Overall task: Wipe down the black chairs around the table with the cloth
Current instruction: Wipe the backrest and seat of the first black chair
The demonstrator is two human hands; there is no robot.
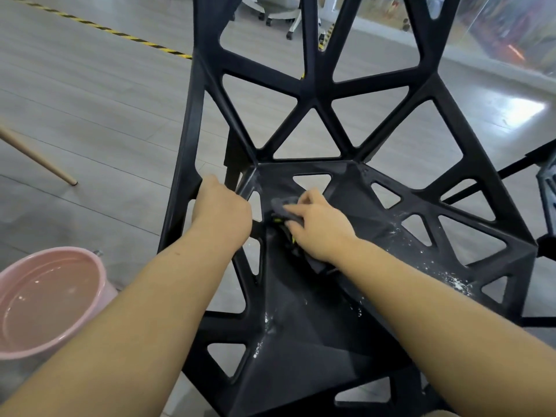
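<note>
Right fingers [296, 209] curled down on cloth [282, 206], pressing it to chair [316, 320] seat near back corner. Most of cloth hidden under right hand [319, 228]; only grey edge and bit of yellow-green visible. Left hand [221, 210] clenched around chair side bar at 9 o'clock of cloth, fingertips out of sight behind bar. White specks on seat at 3 o'clock. Pink basin [99, 272] at 8 o'clock, cut off by frame edge. Chair top also cut off.
</note>
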